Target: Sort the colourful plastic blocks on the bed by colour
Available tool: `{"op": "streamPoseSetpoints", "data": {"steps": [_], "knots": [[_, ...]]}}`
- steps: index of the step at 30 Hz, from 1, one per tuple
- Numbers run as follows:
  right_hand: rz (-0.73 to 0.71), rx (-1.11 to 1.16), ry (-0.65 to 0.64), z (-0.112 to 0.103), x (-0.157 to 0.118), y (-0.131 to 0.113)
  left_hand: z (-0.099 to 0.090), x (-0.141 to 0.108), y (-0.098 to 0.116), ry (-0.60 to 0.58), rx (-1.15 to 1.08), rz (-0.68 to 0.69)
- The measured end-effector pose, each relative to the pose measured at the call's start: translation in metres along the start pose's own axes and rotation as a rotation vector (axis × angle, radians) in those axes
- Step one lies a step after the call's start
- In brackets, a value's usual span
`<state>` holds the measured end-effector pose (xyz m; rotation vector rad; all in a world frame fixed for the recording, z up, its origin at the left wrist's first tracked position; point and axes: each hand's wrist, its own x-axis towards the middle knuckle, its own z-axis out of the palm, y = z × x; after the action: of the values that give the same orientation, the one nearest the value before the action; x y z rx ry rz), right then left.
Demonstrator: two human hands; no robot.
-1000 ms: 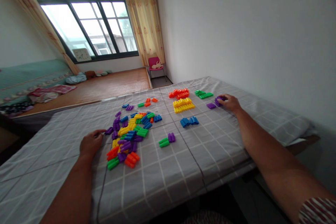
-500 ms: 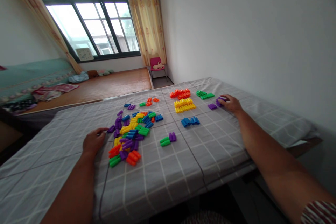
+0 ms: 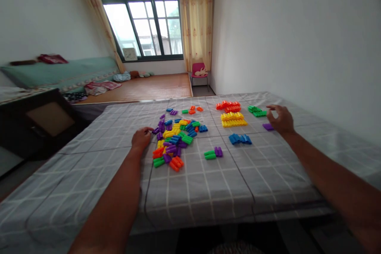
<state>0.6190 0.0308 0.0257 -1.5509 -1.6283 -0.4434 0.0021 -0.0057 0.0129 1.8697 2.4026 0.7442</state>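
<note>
Yellow ribbed plastic rows are lying on the bench, under which a grey cloth's white-lined folds are hanging. Right of the yellow rows, a flat purple plastic piece is resting on the cloth, partly hidden by the right hand. This hand is hovering with thumb and forefinger parted, nothing showing between them. Left of the yellow rows, a mixed heap of bright tubular plastic blocks is sprawling, and the left hand is reaching a fingertip to a dark purple plastic block on the heap's left edge; whether it is pinching the block, I cannot tell.

A ribbed green plastic group is lying just beside the right fingertips, also right of the yellow rows, so lifting straight up would probably be safest for the piece and the group alike. For the left hand, gripping the block by its sides and easing it outward should be sparing its neighbours a tumble.
</note>
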Motion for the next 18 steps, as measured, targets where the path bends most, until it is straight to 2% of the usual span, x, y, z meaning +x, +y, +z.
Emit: {"op": "streamPoseSetpoints", "data": {"steps": [5,10,14,18], "knots": [[-0.378,0.184,-0.274,0.034,0.026,-0.124,0.007,0.000,0.001,0.028,-0.051,0.053],[-0.697,0.279,-0.539,0.088,0.031,-0.240,0.009,-0.003,0.001,0.038,-0.111,0.071],[-0.750,0.202,-0.666,0.142,0.036,-0.307,0.010,-0.005,0.001,0.037,-0.152,0.063],[-0.691,0.149,-0.707,0.195,0.044,-0.351,0.012,-0.005,0.001,0.033,-0.192,0.048]]}}
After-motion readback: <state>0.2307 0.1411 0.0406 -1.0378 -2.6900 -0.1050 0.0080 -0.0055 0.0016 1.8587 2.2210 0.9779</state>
